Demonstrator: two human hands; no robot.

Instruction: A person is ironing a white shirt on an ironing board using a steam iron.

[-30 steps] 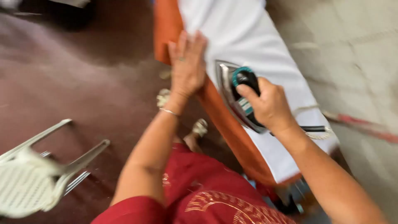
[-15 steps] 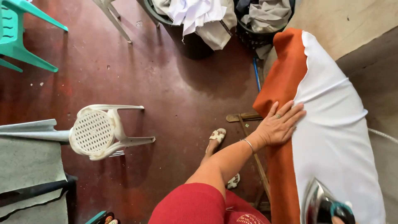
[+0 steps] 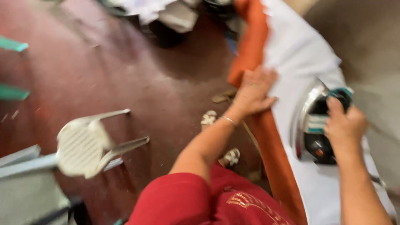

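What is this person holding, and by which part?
The right hand grips an iron by its handle on top. The left hand holds nothing; it lies flat on the white cloth.

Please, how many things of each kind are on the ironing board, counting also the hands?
Hands: 2, left hand and right hand
Clothes iron: 1
White cloth: 1
Orange board cover: 1
Total: 5

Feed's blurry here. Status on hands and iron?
Left hand flat on white cloth. Right hand gripping iron handle. Iron sits on cloth, nothing blocking it.
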